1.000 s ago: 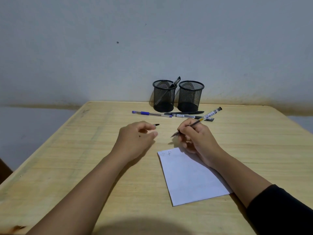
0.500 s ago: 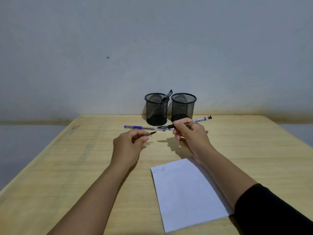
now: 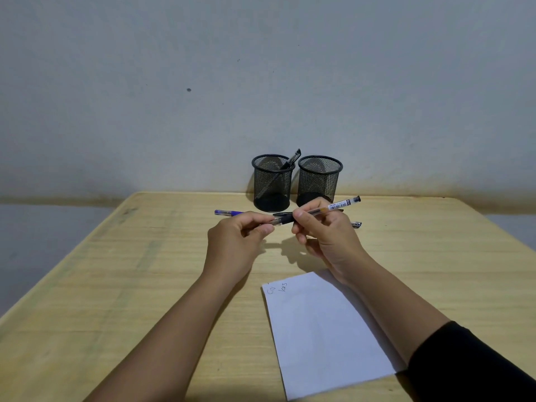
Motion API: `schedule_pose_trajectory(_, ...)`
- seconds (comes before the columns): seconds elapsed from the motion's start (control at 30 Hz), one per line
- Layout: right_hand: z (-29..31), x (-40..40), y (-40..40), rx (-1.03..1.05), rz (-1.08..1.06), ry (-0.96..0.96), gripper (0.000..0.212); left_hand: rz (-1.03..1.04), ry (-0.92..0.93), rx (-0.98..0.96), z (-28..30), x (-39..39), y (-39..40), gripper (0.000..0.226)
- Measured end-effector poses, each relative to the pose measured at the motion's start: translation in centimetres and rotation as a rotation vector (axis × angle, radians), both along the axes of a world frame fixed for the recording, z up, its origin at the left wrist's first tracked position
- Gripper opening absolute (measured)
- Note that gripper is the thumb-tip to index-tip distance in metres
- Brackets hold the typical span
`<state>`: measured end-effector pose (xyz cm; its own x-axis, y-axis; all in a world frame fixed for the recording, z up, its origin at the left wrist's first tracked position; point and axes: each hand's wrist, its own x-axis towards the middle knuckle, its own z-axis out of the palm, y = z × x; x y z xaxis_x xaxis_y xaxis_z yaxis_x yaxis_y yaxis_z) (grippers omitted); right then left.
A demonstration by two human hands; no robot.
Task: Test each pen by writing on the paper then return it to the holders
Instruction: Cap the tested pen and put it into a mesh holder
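Recapping step, by the look of it. Right hand (image 3: 324, 227) pinches clear-barrelled pen (image 3: 327, 208) mid-shaft, lifted above the table's far-centre area, long axis running left-right, tail tilted up toward the right holder (image 3: 319, 181), tip end pointing left. Left hand (image 3: 240, 236) fingers curled, thumb and forefinger clamped on a small cap (image 3: 275, 222) meeting the pen's tip end; whether the cap is seated cannot be told. Hands nearly touching, cap axis roughly in line with the barrel, so the closing push goes straight along the shaft. Paper (image 3: 327, 329) lies flat near the table's front edge, right of centre, two small scribbles at its far-left corner. Left holder (image 3: 272, 184) at the far edge already carries one dark pen (image 3: 290, 162) leaning right. Right holder just beside it, contents not visible. More pens flat on the table in front of the holders: blue pen (image 3: 229, 212) to the left, others partly hidden behind the hands. Right hand nearer both holders for the drop-in.
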<state>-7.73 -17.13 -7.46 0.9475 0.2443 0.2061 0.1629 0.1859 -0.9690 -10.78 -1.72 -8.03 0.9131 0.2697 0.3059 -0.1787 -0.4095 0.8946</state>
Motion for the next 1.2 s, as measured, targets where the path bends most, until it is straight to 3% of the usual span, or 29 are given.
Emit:
schedule_pose_trajectory(0.27, -0.2, -0.7, 1.1, 0.064, 0.001, -0.052, 0.015, 0.075, -0.065, 0.064, 0.1, 0.2, -0.4, 0.013)
schedule_pose_trajectory(0.43, 1.1, -1.1, 0.5, 0.044, 0.086, -0.008, 0.004, 0.092, -0.127, 0.05, 0.8, 0.3, 0.1, 0.014)
schedule_pose_trajectory(0.57, 2.9, -1.2, -1.9, 0.017, 0.185, 0.143, 0.044, 0.112, -0.158, 0.021, 1.8, -0.1, 0.9, 0.018)
schedule_pose_trajectory(0.6, 3.6, -1.2, -2.5, 0.002, 0.198, 0.161, 0.045, 0.109, -0.169, 0.051, 2.2, -0.2, 1.2, 0.019)
schedule_pose_trajectory(0.83, 8.5, 0.2, -2.1, -0.495, 0.131, -0.099, 0.004, -0.039, -0.314, 0.323, 7.4, 1.6, 1.1, 0.02)
schedule_pose_trajectory(1.0, 11.5, 3.2, -0.9, -0.629, -0.043, -0.226, 0.011, -0.026, -0.3, 0.112, 10.6, 4.6, 0.7, 0.043)
schedule_pose_trajectory(1.2, 12.5, 8.6, 1.2, -0.474, -0.428, -0.347, 0.009, 0.013, -0.006, 0.145, 7.0, 10.2, 1.9, 0.073)
